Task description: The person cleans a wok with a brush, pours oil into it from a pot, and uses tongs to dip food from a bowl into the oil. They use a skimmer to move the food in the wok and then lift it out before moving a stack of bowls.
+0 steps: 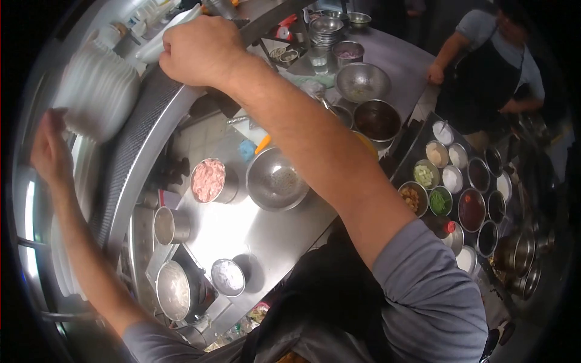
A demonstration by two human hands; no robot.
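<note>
Raised at the upper middle left, my right hand (203, 51) is closed, its curled fingers at the edge of a long white dish (158, 47) at the shelf. At the far left, my left hand (49, 148) is blurred, with its bent fingers right at the lower edge of a tall stack of white dishes (100, 91). Its fingertips are smeared, so I cannot tell whether they grip the stack. The shelf's perforated metal edge (142, 130) runs between the two hands. My right forearm crosses over the steel worktable (242, 233) and hides part of it.
On the worktable stand a pot of pink minced meat (209, 180), a steel bowl (276, 179) and a small pot of white contents (228, 277). Several ingredient containers (440, 200) fill the right counter. Beyond it stands another person (490, 72) in a dark apron.
</note>
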